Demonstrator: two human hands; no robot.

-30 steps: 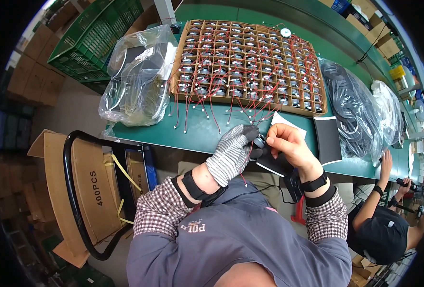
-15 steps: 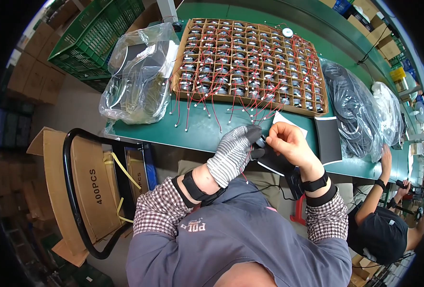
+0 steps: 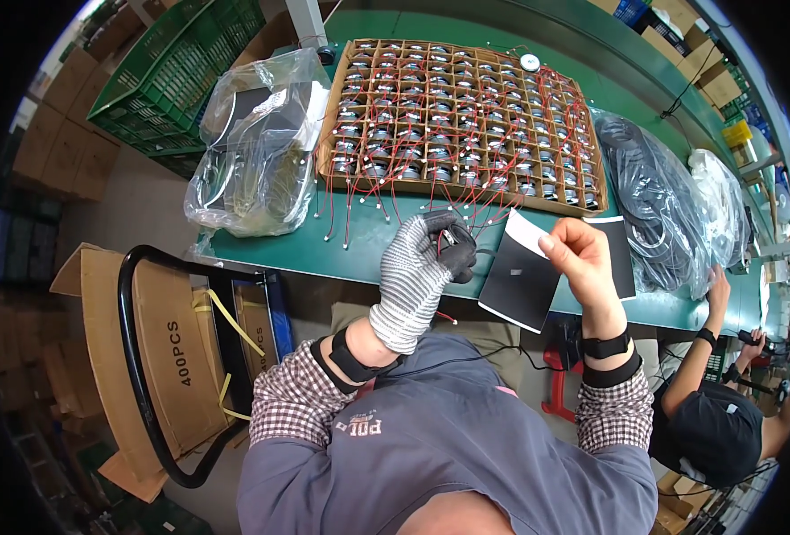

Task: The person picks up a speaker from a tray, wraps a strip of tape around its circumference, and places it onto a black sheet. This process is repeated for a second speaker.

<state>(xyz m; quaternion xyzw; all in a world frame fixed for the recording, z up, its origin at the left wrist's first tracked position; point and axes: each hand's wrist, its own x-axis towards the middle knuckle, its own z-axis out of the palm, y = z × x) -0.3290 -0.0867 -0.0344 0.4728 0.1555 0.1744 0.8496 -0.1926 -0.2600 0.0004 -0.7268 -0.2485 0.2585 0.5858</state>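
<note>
My left hand (image 3: 423, 272), in a grey-and-white striped glove with dark fingertips, is closed around a small round speaker (image 3: 449, 239). Most of that speaker is covered by the fingers, and a red wire hangs below the glove. My bare right hand (image 3: 584, 259) is pinched closed over the upper right of a black sheet (image 3: 518, 283) with a white top strip. Whether the pinch grips the sheet or some small piece cannot be made out. Beyond the hands stands a divided cardboard tray (image 3: 386, 182) filled with speakers, their red wires trailing over its near side.
One white round part (image 3: 529, 62) rests at the tray's far edge. Clear bags of dark parts lie left (image 3: 266, 169) and right (image 3: 654, 201). Another black sheet (image 3: 622, 259) is beside the right hand. A person (image 3: 711, 419) works at the right; a black-framed cart (image 3: 136, 357) stands left.
My right hand has moved right, away from the speaker, to over the black sheet. My left hand has shifted slightly left and up with the speaker, uncovering more of the sheet.
</note>
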